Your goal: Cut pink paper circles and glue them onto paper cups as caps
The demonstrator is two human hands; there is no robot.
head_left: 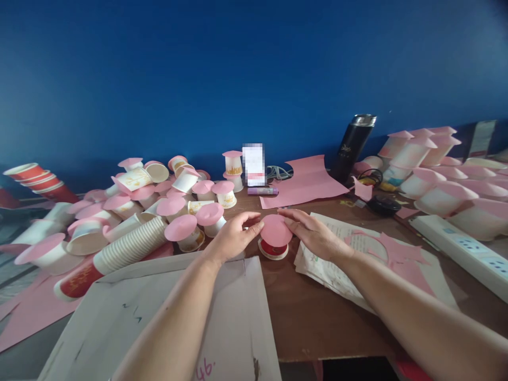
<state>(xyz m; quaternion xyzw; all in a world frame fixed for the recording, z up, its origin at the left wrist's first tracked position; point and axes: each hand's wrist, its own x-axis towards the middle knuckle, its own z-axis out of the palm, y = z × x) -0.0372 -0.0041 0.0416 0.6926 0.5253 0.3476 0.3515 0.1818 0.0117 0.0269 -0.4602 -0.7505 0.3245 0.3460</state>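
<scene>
A round pink paper disc [276, 230] lies over the base of an upside-down red paper cup [273, 251] on the brown table. My left hand [237, 233] is at the disc's left edge, with its thumb and forefinger on the rim. On the opposite side, my right hand [315, 232] holds the right edge with its fingertips. The disc covers most of the cup; only the cup's lower part and pale rim show.
Several white cups with pink discs [180, 230] crowd the left, beside a nested cup stack [130, 246]. A grey-white box [159, 317] lies in front. Rightward are papers with pink scraps [402, 256], a power strip [460, 248], a black bottle [351, 151] and more capped cups [444, 196].
</scene>
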